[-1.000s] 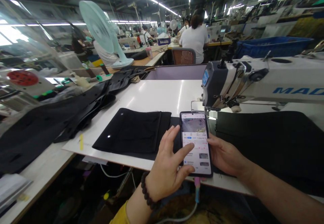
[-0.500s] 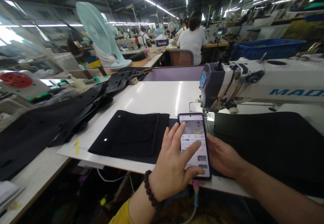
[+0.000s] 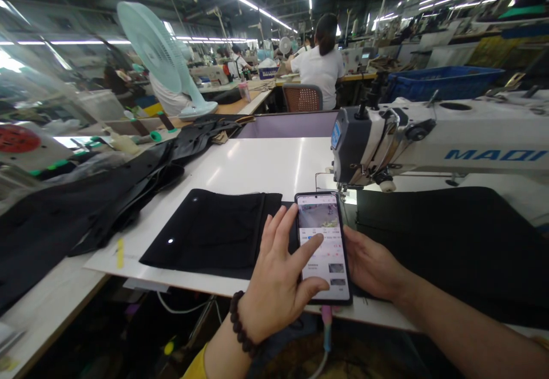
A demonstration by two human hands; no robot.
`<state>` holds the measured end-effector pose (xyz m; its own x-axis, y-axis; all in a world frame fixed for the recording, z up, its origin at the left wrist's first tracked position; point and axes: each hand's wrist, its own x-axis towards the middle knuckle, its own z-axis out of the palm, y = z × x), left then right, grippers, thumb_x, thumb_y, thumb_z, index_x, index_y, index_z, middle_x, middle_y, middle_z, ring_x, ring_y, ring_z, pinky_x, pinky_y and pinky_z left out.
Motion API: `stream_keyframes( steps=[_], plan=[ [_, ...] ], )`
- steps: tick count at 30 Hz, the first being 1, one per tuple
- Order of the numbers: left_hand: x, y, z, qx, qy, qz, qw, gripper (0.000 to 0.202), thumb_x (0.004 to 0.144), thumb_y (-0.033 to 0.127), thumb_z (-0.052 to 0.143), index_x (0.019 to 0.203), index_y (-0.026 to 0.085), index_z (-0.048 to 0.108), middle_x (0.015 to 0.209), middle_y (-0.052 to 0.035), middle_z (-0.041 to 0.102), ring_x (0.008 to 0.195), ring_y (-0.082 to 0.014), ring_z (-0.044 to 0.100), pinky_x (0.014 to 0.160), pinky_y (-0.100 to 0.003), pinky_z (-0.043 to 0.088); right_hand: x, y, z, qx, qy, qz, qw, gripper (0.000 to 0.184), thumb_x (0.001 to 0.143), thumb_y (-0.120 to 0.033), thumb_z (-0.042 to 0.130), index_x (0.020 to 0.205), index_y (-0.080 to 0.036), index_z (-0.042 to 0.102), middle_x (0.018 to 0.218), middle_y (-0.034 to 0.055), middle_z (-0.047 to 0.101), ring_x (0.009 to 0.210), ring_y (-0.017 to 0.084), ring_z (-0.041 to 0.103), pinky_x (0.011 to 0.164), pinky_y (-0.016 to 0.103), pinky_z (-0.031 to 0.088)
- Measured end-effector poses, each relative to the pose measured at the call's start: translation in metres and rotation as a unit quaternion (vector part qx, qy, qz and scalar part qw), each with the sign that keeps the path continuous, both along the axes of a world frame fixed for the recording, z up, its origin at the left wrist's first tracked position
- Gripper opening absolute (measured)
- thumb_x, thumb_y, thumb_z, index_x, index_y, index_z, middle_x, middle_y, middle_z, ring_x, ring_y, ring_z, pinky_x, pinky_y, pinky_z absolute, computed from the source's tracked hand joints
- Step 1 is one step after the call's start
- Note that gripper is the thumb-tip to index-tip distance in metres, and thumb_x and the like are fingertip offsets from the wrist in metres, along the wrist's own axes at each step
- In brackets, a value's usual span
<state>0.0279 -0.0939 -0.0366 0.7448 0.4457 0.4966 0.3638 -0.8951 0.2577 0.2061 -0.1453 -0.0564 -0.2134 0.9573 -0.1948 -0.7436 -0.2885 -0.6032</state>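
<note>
A smartphone [image 3: 319, 264] with a lit screen stands tilted toward me at the table's front edge, a cable [image 3: 327, 336] plugged into its lower end. My right hand [image 3: 373, 264] grips its right side, the fingertips hidden behind it. Over the screen my left hand [image 3: 283, 270] is spread, index finger and thumb at the glass, other fingers near the phone's left edge; it wears a beaded bracelet [image 3: 241, 324]. Left of the phone lies a folded black fabric piece [image 3: 210, 230] with two shiny spots. Another black fabric piece [image 3: 446, 242] lies to the right, beneath my right forearm.
A sewing machine [image 3: 386, 144] stands just behind the phone, its needle area near the phone's top. More black fabric [image 3: 98, 196] runs along the left side. A pale blue fan [image 3: 158, 53], a blue crate [image 3: 446, 82] and a seated person [image 3: 319, 70] are farther back.
My left index finger has shifted left and slightly up over the screen, and the picture at the screen's top has changed. The whole view has moved a little to the right.
</note>
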Motion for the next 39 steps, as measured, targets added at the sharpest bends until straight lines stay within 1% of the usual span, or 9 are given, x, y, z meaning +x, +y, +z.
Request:
stream_keyframes(
  steps=[3, 6, 12, 17, 25, 29, 34, 39],
  plan=[
    [-0.005, -0.001, -0.004, -0.009, -0.013, 0.003, 1.0, 0.043, 0.088, 0.046, 0.037, 0.118, 0.018, 0.052, 0.145, -0.0131, 0.006, 0.132, -0.0365, 0.009, 0.101, -0.058, 0.02, 0.0, 0.001, 0.0, -0.012, -0.006, -0.003, 1.0, 0.04, 0.094, -0.03, 0.027, 0.106, -0.017, 0.063, 0.111, 0.005, 0.065, 0.104, 0.017, 0.058, 0.094, 0.035, 0.041],
    [-0.01, -0.002, -0.009, -0.022, -0.021, 0.006, 1.0, 0.043, 0.089, 0.046, 0.035, 0.116, 0.018, 0.053, 0.146, -0.0129, 0.008, 0.132, -0.0365, 0.011, 0.101, -0.059, 0.021, 0.0, 0.002, 0.001, -0.02, -0.014, 0.001, 1.0, 0.043, 0.094, -0.03, 0.025, 0.104, -0.016, 0.064, 0.107, 0.0057, 0.066, 0.1, 0.017, 0.061, 0.091, 0.035, 0.043],
    [-0.016, -0.003, -0.013, -0.032, -0.026, 0.006, 0.999, 0.04, 0.09, 0.044, 0.035, 0.118, 0.02, 0.052, 0.146, -0.0114, 0.008, 0.132, -0.0361, 0.011, 0.101, -0.059, 0.021, 0.0, 0.002, 0.001, -0.019, -0.016, 0.007, 1.0, 0.043, 0.094, -0.031, 0.026, 0.103, -0.016, 0.065, 0.107, 0.0056, 0.066, 0.1, 0.017, 0.06, 0.091, 0.034, 0.043],
    [-0.016, -0.003, -0.014, -0.031, -0.025, 0.006, 0.999, 0.04, 0.09, 0.042, 0.037, 0.118, 0.019, 0.051, 0.146, -0.0121, 0.008, 0.132, -0.0366, 0.012, 0.101, -0.059, 0.021, 0.0, 0.001, 0.001, -0.018, -0.014, 0.003, 1.0, 0.041, 0.093, -0.031, 0.028, 0.103, -0.016, 0.065, 0.107, 0.0057, 0.066, 0.1, 0.017, 0.06, 0.092, 0.034, 0.043],
    [-0.014, -0.003, -0.013, -0.038, -0.026, 0.005, 0.999, 0.039, 0.089, 0.042, 0.04, 0.119, 0.02, 0.05, 0.146, -0.0112, 0.008, 0.131, -0.037, 0.012, 0.101, -0.059, 0.021, 0.0, 0.001, 0.002, -0.022, -0.028, 0.003, 0.999, 0.034, 0.09, -0.034, 0.038, 0.104, -0.017, 0.064, 0.109, 0.0056, 0.066, 0.104, 0.02, 0.058, 0.098, 0.039, 0.036],
    [-0.014, -0.003, -0.014, -0.037, -0.025, 0.007, 0.999, 0.039, 0.088, 0.042, 0.041, 0.119, 0.02, 0.051, 0.147, -0.0106, 0.007, 0.132, -0.0364, 0.012, 0.101, -0.058, 0.021, 0.0, 0.001, 0.001, -0.025, -0.028, -0.002, 0.999, 0.034, 0.09, -0.034, 0.038, 0.104, -0.017, 0.064, 0.108, 0.0061, 0.066, 0.103, 0.02, 0.058, 0.101, 0.04, 0.033],
    [-0.014, -0.004, -0.014, -0.032, -0.028, 0.008, 0.999, 0.04, 0.088, 0.043, 0.039, 0.118, 0.02, 0.052, 0.147, -0.0104, 0.008, 0.132, -0.0363, 0.013, 0.101, -0.058, 0.021, 0.0, 0.001, -0.001, -0.024, -0.022, -0.005, 0.999, 0.036, 0.092, -0.032, 0.033, 0.103, -0.016, 0.064, 0.106, 0.0058, 0.067, 0.1, 0.018, 0.06, 0.099, 0.039, 0.036],
    [-0.014, -0.004, -0.013, -0.033, -0.026, 0.009, 0.999, 0.039, 0.089, 0.042, 0.039, 0.119, 0.02, 0.051, 0.147, -0.0107, 0.008, 0.132, -0.0363, 0.012, 0.101, -0.058, 0.02, 0.001, 0.001, 0.0, -0.031, -0.032, 0.003, 0.999, 0.035, 0.091, -0.034, 0.036, 0.103, -0.016, 0.063, 0.105, 0.007, 0.067, 0.101, 0.02, 0.059, 0.1, 0.041, 0.034]
  ],
)
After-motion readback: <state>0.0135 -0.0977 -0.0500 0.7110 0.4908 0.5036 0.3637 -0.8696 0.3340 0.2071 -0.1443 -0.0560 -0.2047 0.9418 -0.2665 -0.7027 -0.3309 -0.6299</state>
